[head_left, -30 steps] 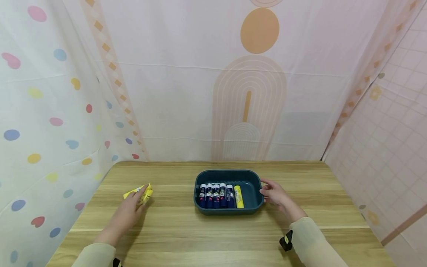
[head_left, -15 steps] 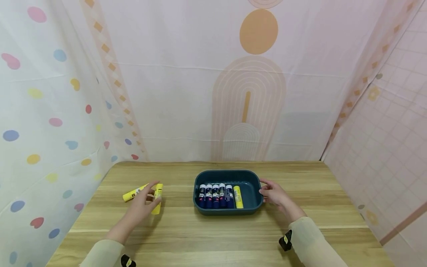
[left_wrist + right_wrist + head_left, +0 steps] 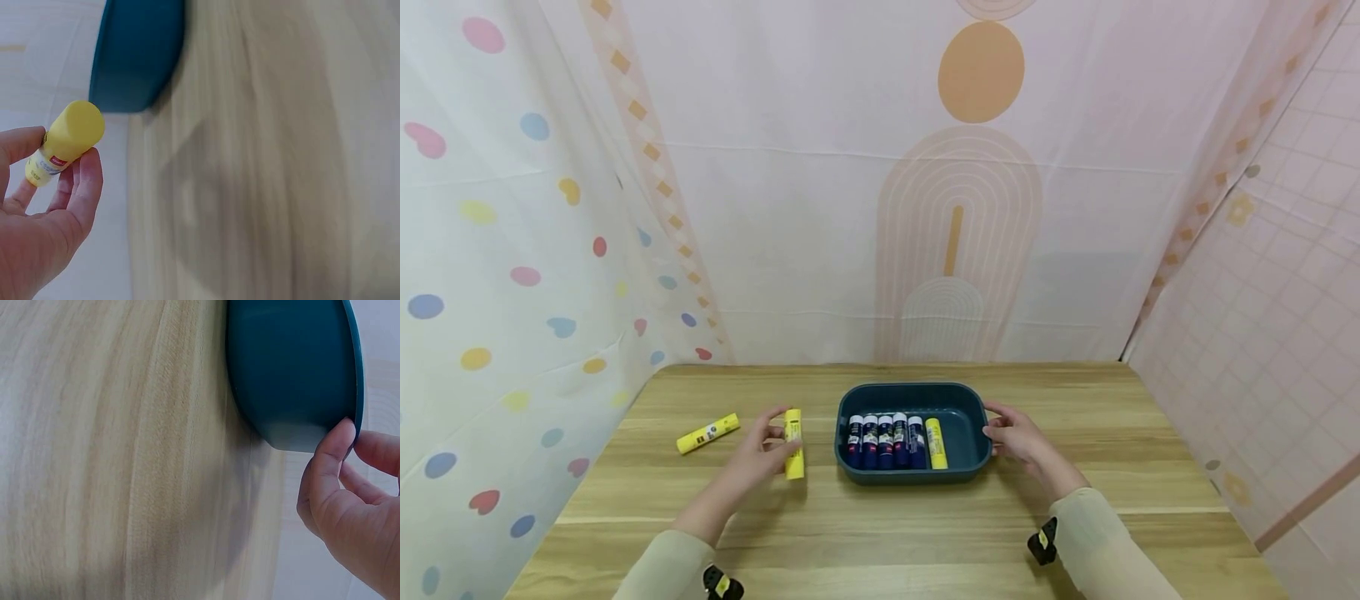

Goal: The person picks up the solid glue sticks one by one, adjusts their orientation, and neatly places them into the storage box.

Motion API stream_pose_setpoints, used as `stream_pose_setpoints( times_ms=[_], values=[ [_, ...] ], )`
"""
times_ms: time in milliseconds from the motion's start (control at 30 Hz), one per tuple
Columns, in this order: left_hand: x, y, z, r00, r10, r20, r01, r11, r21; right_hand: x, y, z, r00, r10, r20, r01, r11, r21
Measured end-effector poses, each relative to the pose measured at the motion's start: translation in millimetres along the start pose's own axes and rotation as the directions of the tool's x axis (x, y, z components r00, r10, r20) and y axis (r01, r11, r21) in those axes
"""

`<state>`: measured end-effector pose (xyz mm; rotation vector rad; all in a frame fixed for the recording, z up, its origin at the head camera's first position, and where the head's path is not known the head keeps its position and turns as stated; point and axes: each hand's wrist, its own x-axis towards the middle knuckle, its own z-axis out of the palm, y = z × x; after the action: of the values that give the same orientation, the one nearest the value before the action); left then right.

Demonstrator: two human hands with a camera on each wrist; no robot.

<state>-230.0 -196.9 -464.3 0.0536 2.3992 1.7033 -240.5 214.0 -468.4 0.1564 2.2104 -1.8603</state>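
Between the thumb and fingers of my left hand a yellow glue stick is pinched, just left of the bin. The left wrist view shows that glue stick's round end and small red label. My right hand holds the right end of the dark teal bin, its thumb and fingers at the rim. Inside the bin, several navy glue sticks with white caps stand in a row, and one yellow glue stick lies right of them. Another yellow glue stick lies on the table at left.
The wood-grain table ends at a patterned curtain along its back. A dotted cloth hangs at left and a checked one at right. The bin's right part shows bare floor.
My left hand has lifted one yellow glue stick away from the other and carried it right, toward the bin. The right hand stays at the bin's rim.
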Motion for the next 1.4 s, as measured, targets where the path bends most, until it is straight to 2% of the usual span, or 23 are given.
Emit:
stream_pose_setpoints(
  times_ms=[133, 433, 533, 767, 967, 1100, 1400],
  values=[
    [4.7, 10.6, 11.3, 1.000, -0.012, -0.002, 0.012, 0.999, -0.030, -1.1, -1.7, 0.9, 1.000, 0.001, 0.004, -0.001, 1.000, 0.003],
    [14.1, 30.8, 43.7, 1.000, 0.018, -0.008, -0.019, 0.985, -0.169, -0.8, -1.3, 1.9, 1.000, 0.014, -0.009, -0.014, 1.000, 0.006],
    [16.9, 37.1, 56.1, 1.000, 0.026, 0.000, -0.025, 0.983, -0.183, -0.4, -0.7, 1.8, 1.000, 0.013, -0.010, -0.013, 1.000, 0.004],
    [24.0, 50.4, 84.5, 0.998, 0.058, -0.004, -0.058, 0.996, -0.068, -1.3, -1.0, 1.2, 1.000, 0.007, 0.000, -0.007, 1.000, 0.010],
    [29.1, 56.8, 108.3, 0.999, 0.030, -0.019, -0.031, 0.996, -0.079, -2.0, -0.5, 0.5, 1.000, 0.001, 0.014, -0.001, 1.000, 0.018],
    [30.5, 60.4, 123.9, 0.998, 0.017, -0.054, -0.019, 0.999, -0.026, -1.8, -0.1, 0.5, 1.000, 0.000, 0.017, -0.001, 1.000, 0.026],
    [39.5, 62.9, 160.6, 0.994, 0.070, -0.080, -0.062, 0.994, 0.088, -1.9, 0.1, -0.4, 1.000, -0.009, 0.021, 0.008, 1.000, 0.028]
  ],
)
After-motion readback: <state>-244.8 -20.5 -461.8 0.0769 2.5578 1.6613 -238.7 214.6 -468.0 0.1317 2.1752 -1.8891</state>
